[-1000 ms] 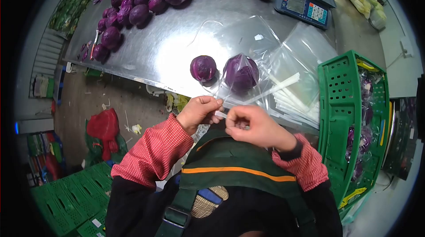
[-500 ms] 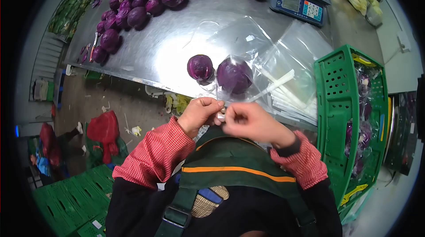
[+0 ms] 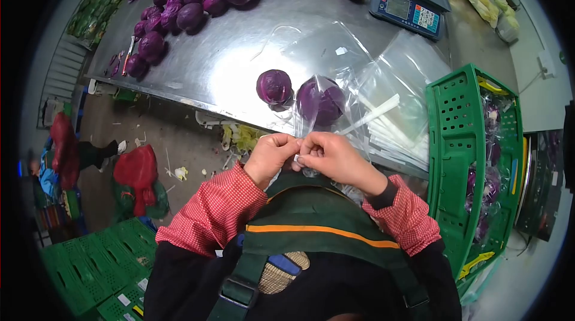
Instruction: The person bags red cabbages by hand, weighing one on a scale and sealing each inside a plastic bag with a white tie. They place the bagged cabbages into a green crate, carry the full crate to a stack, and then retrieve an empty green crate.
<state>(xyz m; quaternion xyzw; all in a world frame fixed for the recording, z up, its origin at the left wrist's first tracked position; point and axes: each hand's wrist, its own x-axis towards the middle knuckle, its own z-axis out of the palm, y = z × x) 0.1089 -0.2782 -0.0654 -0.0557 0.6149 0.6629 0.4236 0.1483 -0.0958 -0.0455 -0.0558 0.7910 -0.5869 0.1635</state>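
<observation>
My left hand (image 3: 271,158) is closed in a pinch at the gathered end of a clear plastic bag (image 3: 304,124). Fingertips of my right hand (image 3: 336,158) are pressed together right beside it, nearly touching the left thumb. Between them shows a small whitish piece, too small to name. Inside the bag, a red cabbage (image 3: 321,100) rests on the steel table (image 3: 221,45) near its front edge. An unbagged red cabbage (image 3: 274,87) sits just left of it. To the right, a stack of flat clear bags (image 3: 407,75) lies on the table.
Many red cabbages (image 3: 190,16) are heaped at the far left, near a knife (image 3: 129,55). A digital scale (image 3: 408,3) stands at the back right. A green crate (image 3: 446,141) with bagged cabbages is on my right. Green crates (image 3: 90,261) and another person (image 3: 54,159) are at lower left.
My right hand has come in to the left hand and its fingertips now meet at the bag's end. The view has shifted slightly; the person at left has moved.
</observation>
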